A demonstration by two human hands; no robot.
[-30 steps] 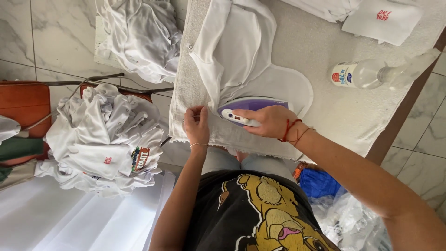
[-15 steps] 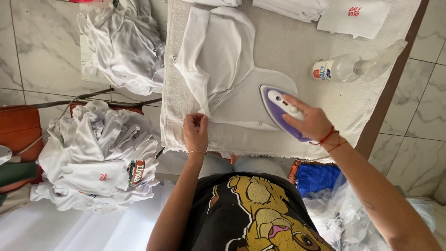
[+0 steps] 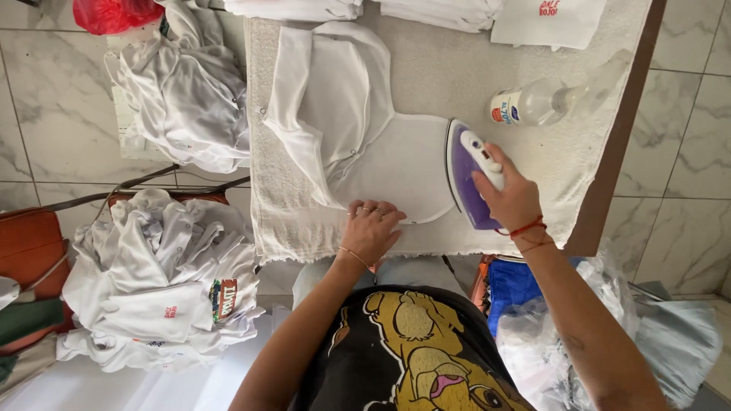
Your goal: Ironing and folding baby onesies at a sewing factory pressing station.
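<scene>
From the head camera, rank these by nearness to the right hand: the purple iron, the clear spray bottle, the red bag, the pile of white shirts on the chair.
1. Purple iron: gripped in the right hand.
2. Clear spray bottle: just beyond it on the table.
3. Pile of white shirts: across on the person's left, on the chair.
4. Red bag: far left corner, on the floor.

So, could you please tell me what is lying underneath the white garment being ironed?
Under the white garment lies a pale towel, spread over the table. The left hand presses the garment's hem; the right hand holds the purple iron. The towel's middle is covered.
</scene>
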